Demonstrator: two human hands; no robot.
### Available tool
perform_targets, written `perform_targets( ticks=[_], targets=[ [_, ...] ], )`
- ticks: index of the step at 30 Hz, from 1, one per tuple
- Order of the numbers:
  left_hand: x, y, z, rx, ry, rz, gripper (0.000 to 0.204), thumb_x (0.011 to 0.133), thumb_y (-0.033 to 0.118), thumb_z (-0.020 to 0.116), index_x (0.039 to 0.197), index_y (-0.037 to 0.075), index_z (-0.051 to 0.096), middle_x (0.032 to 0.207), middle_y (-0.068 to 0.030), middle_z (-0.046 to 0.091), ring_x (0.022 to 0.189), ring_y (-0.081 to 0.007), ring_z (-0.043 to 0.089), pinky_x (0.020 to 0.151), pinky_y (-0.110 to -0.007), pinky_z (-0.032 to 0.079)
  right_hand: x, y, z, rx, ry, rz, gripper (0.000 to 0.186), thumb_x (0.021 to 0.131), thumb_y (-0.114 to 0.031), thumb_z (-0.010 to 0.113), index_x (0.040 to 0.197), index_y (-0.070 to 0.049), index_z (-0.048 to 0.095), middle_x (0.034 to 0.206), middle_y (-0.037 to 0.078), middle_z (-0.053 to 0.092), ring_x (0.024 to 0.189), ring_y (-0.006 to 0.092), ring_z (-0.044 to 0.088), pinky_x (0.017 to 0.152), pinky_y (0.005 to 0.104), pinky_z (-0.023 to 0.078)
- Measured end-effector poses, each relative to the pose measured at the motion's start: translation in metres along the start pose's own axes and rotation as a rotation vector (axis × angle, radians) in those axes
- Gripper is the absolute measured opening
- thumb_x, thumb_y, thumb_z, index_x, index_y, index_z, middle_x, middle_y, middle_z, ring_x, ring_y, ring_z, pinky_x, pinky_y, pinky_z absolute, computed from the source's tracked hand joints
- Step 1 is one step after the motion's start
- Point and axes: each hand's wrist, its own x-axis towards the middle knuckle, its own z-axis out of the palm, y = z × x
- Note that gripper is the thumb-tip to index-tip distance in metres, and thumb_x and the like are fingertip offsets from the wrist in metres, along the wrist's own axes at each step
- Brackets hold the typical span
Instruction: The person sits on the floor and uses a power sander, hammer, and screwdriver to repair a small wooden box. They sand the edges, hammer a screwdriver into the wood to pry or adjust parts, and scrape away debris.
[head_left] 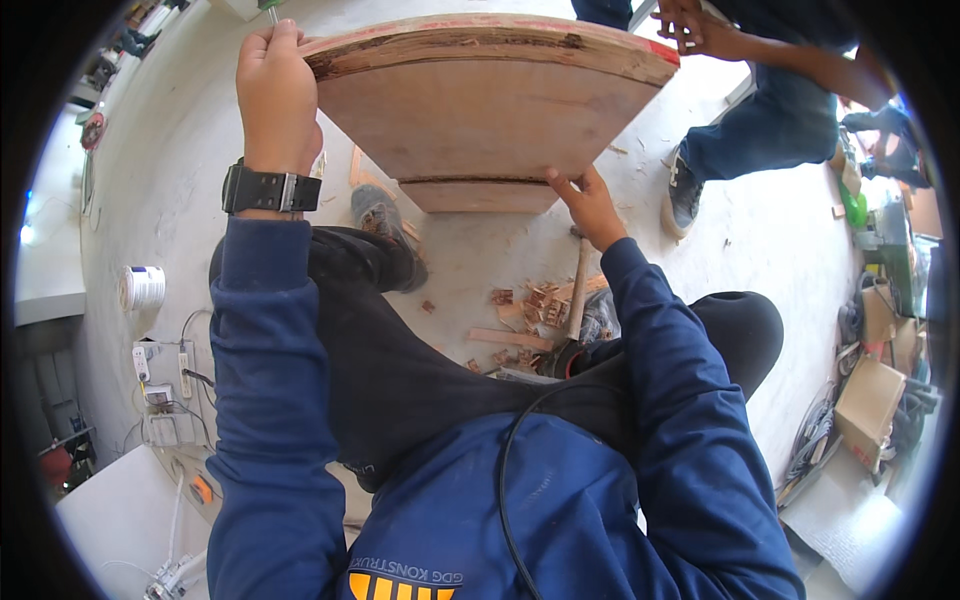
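**Wooden panel (480, 112) steadied at two spread points**

Navy sleeves (690, 370) reach from the bottom of the frame toward the upper centre, past a black cable (505, 480) lying down the chest. The left hand (277, 105), nearest the camera, is closed around the panel's upper-left corner, thumb over the raw edge. A green-topped metal rod (271, 10) shows just above it; I cannot tell whether the hand holds that too. Lower and right of centre, the right hand (597, 212) is clamped on the panel's right side, its thumb near a dark groove (470, 180). Gripping high on one side and low on the other probably keeps the upright panel from twisting or tipping; its far end appears to rest on the floor (790, 255).

The legs (400, 350) are folded wide, perhaps to leave working room. Between them lie wood scraps (540, 305) and a hammer (579, 285), within easy reach of the right hand. Beyond, at upper right, a co-worker's hand (690, 25) is beside the panel's far corner; contact is unclear.
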Motion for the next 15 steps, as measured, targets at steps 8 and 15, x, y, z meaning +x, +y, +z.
perform_targets(
  ticks=[8, 15],
  targets=[
    [-0.011, 0.044, -0.017, -0.236, 0.039, -0.164, 0.021, 0.108, 0.029, 0.05, 0.11, 0.009, 0.056, 0.11, -0.0163, 0.068, 0.101, -0.0284, 0.066, 0.087, -0.041, 0.05, -0.024, -0.018, -0.002, 0.082, -0.063, 0.031, 0.046, 0.094, -0.036, 0.079, 0.123, -0.001, 0.07, 0.111, 0.007, 0.074, 0.102, 0.0166, 0.068, 0.092, 0.031, 0.053],
    [-0.009, 0.049, -0.039, -0.285, -0.065, -0.092, 0.015, 0.107, 0.021, 0.051, 0.112, 0.007, 0.055, 0.122, -0.0221, 0.066, 0.127, -0.0398, 0.06, 0.11, -0.056, 0.045, -0.03, -0.024, -0.017, -0.04, -0.341, 0.371, 0.048, 0.091, -0.038, 0.078, 0.122, -0.001, 0.07, 0.107, 0.01, 0.075, 0.092, 0.02, 0.072, 0.073, 0.0335, 0.06]
  ],
)
